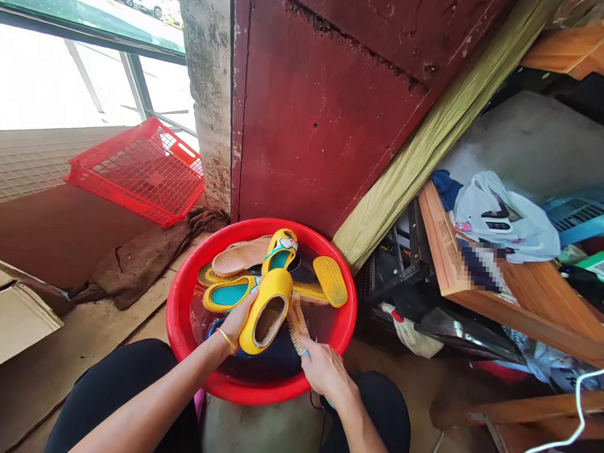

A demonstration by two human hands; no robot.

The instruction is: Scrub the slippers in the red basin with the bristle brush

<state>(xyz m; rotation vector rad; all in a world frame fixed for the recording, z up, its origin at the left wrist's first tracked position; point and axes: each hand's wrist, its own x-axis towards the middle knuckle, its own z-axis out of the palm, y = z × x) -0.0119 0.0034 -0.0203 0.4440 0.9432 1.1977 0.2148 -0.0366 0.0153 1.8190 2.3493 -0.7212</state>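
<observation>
Hands [280, 351] hold shoe [265, 312] and brush [296, 325] inside the red rim [178, 308]

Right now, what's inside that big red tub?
The red tub holds dark water, yellow shoes and a pale sole. The shoes and hands cover part of it, and the murky water hides the bottom, so anything lying there can't be seen.

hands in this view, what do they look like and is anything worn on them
Both hands are bare, with no gloves or sleeves showing on the forearms. The left hand has a thin gold-coloured bangle at the wrist. By the right hand, a small light-blue spot shows, too small to identify.
</observation>
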